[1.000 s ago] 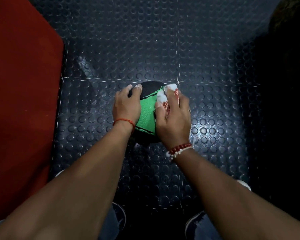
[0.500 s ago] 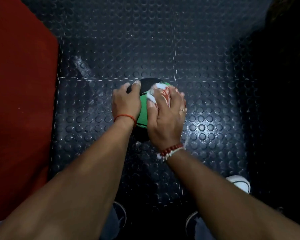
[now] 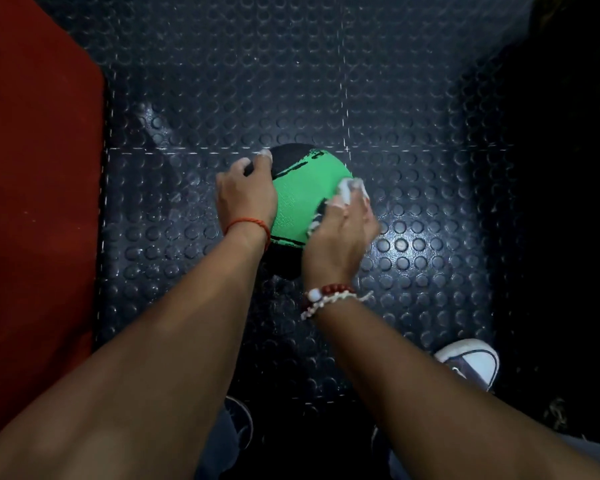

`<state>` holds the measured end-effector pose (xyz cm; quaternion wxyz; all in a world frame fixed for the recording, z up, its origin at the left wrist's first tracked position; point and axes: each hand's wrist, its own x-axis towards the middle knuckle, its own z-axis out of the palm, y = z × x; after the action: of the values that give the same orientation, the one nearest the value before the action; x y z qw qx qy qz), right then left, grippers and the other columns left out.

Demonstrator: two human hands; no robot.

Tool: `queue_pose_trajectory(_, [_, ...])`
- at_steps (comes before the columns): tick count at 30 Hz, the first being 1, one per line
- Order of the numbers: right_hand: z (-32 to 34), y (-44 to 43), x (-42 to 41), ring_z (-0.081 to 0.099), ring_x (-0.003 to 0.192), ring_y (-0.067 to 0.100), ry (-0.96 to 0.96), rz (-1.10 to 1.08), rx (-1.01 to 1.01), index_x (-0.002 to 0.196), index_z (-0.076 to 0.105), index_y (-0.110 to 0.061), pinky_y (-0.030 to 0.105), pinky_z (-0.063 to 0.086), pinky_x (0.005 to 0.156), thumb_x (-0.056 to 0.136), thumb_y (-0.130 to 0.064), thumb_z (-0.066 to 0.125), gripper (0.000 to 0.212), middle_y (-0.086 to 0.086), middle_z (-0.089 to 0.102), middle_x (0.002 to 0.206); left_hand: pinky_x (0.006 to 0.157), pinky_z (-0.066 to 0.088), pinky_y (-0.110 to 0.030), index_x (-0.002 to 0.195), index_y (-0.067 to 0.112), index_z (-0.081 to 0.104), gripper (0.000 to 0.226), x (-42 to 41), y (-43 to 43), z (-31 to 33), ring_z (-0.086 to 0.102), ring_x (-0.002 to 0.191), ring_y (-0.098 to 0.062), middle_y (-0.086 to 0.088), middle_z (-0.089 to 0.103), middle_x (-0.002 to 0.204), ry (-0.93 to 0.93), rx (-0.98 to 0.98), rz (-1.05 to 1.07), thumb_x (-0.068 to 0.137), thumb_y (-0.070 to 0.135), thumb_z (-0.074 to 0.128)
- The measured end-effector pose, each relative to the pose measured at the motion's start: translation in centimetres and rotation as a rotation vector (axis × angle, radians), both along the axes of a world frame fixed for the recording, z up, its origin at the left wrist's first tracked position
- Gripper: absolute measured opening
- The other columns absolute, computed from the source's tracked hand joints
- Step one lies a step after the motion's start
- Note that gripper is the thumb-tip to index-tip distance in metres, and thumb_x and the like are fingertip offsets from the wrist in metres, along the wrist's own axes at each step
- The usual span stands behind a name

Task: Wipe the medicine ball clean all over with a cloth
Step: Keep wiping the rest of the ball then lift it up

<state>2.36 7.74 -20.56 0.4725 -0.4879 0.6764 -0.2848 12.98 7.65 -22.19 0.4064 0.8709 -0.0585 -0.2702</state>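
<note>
A green and black medicine ball point(image 3: 303, 195) rests on the dark studded floor at the centre of the head view. My left hand point(image 3: 246, 197) is clamped on the ball's left side, fingers curled over its black top. My right hand point(image 3: 340, 237) presses a white cloth point(image 3: 351, 190) against the ball's right side; most of the cloth is bunched under the fingers and looks blurred. The ball's lower black part is partly hidden behind both wrists.
A red mat point(image 3: 35, 209) borders the studded rubber floor point(image 3: 413, 116) on the left. My shoes show at the bottom, a white-toed one point(image 3: 471, 362) at lower right and a dark one point(image 3: 239, 420) near the middle. The right side is in deep shadow.
My right hand has slid with the cloth from the ball's top down to its right side, uncovering more of the green panel. My left hand keeps its hold.
</note>
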Motion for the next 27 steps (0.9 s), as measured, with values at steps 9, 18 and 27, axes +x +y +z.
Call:
queue_pose_trajectory(9, [-1.6,-4.8,-1.7,0.048,0.07,0.007,0.082,0.119,0.043,0.115,0.061,-0.02,0.019,0.036,0.056,0.102,-0.037,0.032,0.036,0.003,0.055,0.105,0.074,0.038,-0.032,0.092,0.015,0.067,0.049,-0.1,0.3,-0.4,0.06,0.105,-0.034,-0.019,0.063,0.118,0.01,-0.037,0.052,0.09,0.06,0.047])
queue_pose_trajectory(18, [-0.3,0.7,0.1,0.038,0.132,0.033,0.177,0.238,-0.239,0.142,0.04,-0.029,0.053,0.042,0.101,0.09,-0.045,0.031,0.055,0.01,0.025,0.151,0.082,0.045,-0.04,0.078,0.014,0.057,0.051,0.1,0.1,-0.3,0.059,0.106,-0.039,-0.023,0.062,0.117,-0.02,-0.014,0.014,0.087,0.063,0.045])
queue_pose_trajectory(27, [-1.4,-4.8,-1.9,0.043,0.075,-0.001,0.178,0.173,-0.019,0.133,0.051,-0.021,0.013,0.031,0.057,0.102,-0.039,0.028,0.043,-0.001,0.048,0.116,0.067,0.039,-0.035,0.079,0.018,0.061,0.047,-0.4,0.0,-0.4,0.061,0.102,-0.037,-0.02,0.063,0.114,0.004,-0.048,0.04,0.086,0.063,0.047])
